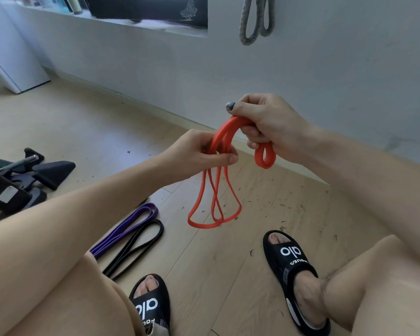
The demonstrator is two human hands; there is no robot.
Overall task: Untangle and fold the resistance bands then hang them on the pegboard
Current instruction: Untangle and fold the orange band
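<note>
midway through folding, both hands grip the orange band (218,175) above the floor (204,275), right hand (267,127) clenched on its bend, left hand (199,154) pinching the strands; next, gather the dangling loops evenly, i'd judge.

Both hands are raised above the floor (204,263), in front of the wall (325,69). The right hand (267,124) sits higher and to the right of the left hand (204,154); one band (214,202) runs between them, its long loops hanging below the left hand and a short loop below the right. Two further bands (134,236) lie side by side on the floor, lower left, partly behind the left leg. Exercise equipment (34,170) stands at far left. Two sandalled feet (291,270) rest on the floor below the hands. Looped bands (255,20) hang on the wall, upper centre-right.
</note>
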